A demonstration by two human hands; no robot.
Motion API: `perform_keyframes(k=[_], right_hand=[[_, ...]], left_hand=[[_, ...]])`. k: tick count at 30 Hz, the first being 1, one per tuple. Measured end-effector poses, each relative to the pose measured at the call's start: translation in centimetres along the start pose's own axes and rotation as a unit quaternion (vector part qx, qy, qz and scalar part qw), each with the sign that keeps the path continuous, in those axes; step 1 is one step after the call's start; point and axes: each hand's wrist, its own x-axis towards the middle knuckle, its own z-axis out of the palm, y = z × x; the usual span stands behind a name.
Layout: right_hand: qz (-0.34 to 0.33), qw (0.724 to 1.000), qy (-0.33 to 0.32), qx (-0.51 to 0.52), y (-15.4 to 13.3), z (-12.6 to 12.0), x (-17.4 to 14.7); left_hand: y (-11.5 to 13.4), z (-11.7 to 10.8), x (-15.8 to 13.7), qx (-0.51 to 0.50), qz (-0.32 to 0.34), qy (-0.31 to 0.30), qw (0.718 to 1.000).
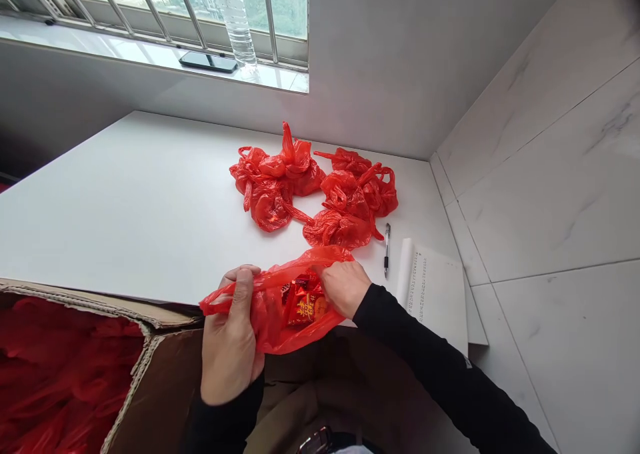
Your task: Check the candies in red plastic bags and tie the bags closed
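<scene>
A thin red plastic bag point(280, 337) hangs stretched open at the table's front edge. Inside it lie several shiny red packets point(304, 306) with gold lettering. My left hand point(233, 337) is closed on the bag's left side, thumb on top, with a handle loop poking out past it. At the opposite side, my right hand point(345, 287) is curled on the bag near its mouth; its fingertips are hidden by the plastic. Just beyond, a tied red bag point(337, 229) rests among several other knotted red bags point(273, 201) on the white table point(125, 194).
A cardboard box point(145, 354) full of red plastic stands at the lower left. Right of the bags lie a pen point(387, 251) and an open notebook point(440, 287). The windowsill holds a phone point(209, 61) and a clear bottle point(237, 24). A tiled wall point(560, 187) borders the right.
</scene>
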Motion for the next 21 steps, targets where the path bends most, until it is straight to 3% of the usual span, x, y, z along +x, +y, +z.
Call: perform_keyframes(k=[4,9,14,21], right_hand=[[-0.025,1.0,0.005,0.006,0.0,-0.4,0.1],[-0.012,1.0,-0.006,0.004,0.1,0.1,1.3],[-0.02,1.0,-0.005,0.011,0.3,0.3,1.6],[0.009,1.0,0.02,0.012,1.7,-2.0,-0.2]], left_hand=[[0.3,-1.3,-0.1,0.144,0.035,-0.093,0.985],[0.5,-2.1,0.6,0.265,0.141,-0.031,0.953],[0.6,-1.8,0.7,0.258,0.17,-0.04,0.95],[-0.3,-2.0,1.4,0.171,0.127,-0.048,0.976]])
